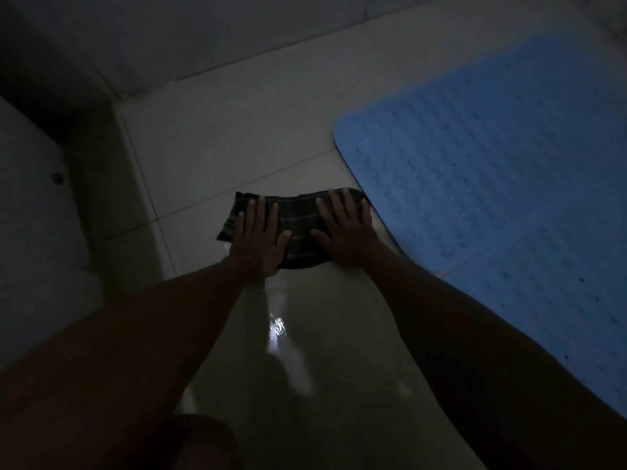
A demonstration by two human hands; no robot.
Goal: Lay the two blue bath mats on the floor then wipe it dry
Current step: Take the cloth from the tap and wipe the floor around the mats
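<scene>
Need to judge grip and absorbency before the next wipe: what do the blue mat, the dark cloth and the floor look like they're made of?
Blue mat: probably soft rubber or PVC, matte, with raised bumps and small holes. Dark cloth: woven fabric with pale plaid stripes, folded, limp under both flat hands, left hand and right hand. Floor: glazed ceramic-looking tiles, pale, grout lines, glossy reflection suggesting wetness.

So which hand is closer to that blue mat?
The right hand. It presses the end of the dark striped cloth beside the blue dimpled bath mat; the left hand presses the far end.
</scene>
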